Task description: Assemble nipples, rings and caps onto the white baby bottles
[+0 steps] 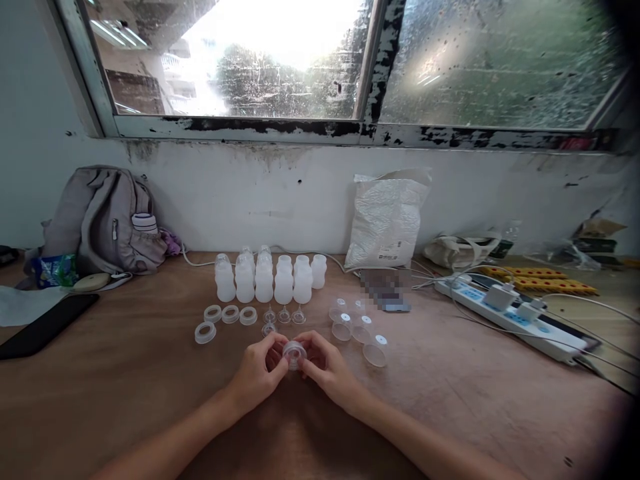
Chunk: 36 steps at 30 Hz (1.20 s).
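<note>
Between my left hand (259, 370) and my right hand (326, 365) is a translucent bottle collar ring (294, 351), with a clear part inside its opening that looks like a nipple. Both hands pinch it by its sides with thumbs and fingers, just above the table. Beyond my hands lie several clear bottle nipples (284, 315). To their left rest several loose collar rings (230, 315). On the right are several clear domed caps (375, 355) with white round spots. Behind stands a group of frosted baby bottles (265, 283), some with clear tops on.
A grey backpack (103, 220) and a black phone (47, 325) are at the left. A white packing bag (387, 220) leans on the wall. At the right lies a power strip (515, 317) with chargers and trailing cables, near a cloth bag (463, 250) and yellow strips (545, 280).
</note>
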### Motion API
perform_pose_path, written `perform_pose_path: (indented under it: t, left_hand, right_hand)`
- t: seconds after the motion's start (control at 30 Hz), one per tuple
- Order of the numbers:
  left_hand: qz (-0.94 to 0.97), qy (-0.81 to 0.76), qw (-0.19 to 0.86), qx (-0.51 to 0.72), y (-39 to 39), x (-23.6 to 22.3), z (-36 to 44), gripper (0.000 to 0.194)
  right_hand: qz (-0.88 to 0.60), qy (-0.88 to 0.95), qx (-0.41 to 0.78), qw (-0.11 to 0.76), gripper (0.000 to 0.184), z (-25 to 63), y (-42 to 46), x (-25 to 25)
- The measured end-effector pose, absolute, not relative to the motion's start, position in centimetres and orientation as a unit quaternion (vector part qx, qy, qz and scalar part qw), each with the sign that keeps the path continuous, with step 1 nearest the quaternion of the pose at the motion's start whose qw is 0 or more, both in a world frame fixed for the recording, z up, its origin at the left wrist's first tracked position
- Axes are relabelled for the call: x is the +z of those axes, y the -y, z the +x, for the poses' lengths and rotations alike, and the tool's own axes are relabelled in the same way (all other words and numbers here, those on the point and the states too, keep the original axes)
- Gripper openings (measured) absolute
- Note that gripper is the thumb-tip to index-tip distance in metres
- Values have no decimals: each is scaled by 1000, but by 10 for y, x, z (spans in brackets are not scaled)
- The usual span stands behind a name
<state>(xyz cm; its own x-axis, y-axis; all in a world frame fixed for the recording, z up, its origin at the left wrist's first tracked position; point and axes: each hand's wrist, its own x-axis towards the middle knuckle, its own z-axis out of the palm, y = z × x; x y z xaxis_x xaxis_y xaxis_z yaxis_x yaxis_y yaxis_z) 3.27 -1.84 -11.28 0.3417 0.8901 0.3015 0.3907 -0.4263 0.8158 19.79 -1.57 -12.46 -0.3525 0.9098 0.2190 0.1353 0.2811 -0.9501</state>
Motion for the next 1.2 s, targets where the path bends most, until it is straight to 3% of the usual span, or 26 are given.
perform_pose_path:
  t: [0.53, 1.2]
  left_hand:
    - [771, -440, 272, 371, 19, -119, 32, 13]
    - [766, -451, 290, 357, 21, -115, 34, 10]
  right_hand:
    - [-402, 751, 330, 407, 25, 196, 22, -118]
    - [-416, 728, 352, 416, 18, 191, 24, -119]
